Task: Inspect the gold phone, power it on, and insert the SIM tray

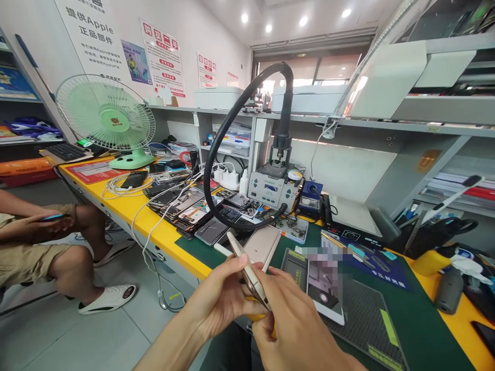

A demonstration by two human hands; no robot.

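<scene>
Held edge-on between both hands is a slim smartphone [251, 281] with a pale face and a brownish edge. My left hand [220, 293] grips it from the left, thumb along its upper edge. My right hand [294, 309] wraps its other side, and the fingers hide much of it. Just beyond lies a gold phone back [263, 245]. To the right, a white tablet-like device [325, 288] with a lit screen, partly blurred out, rests on a dark perforated mat [367, 309].
Stacked phones and parts [185, 201] cover the bench's left. A hot-air station [270, 188] with a looping black hose [211, 170] stands behind. A green fan [116, 121] is far left. Tweezers and tools lie on a blue mat [371, 263]. Another person [42, 242] sits at left.
</scene>
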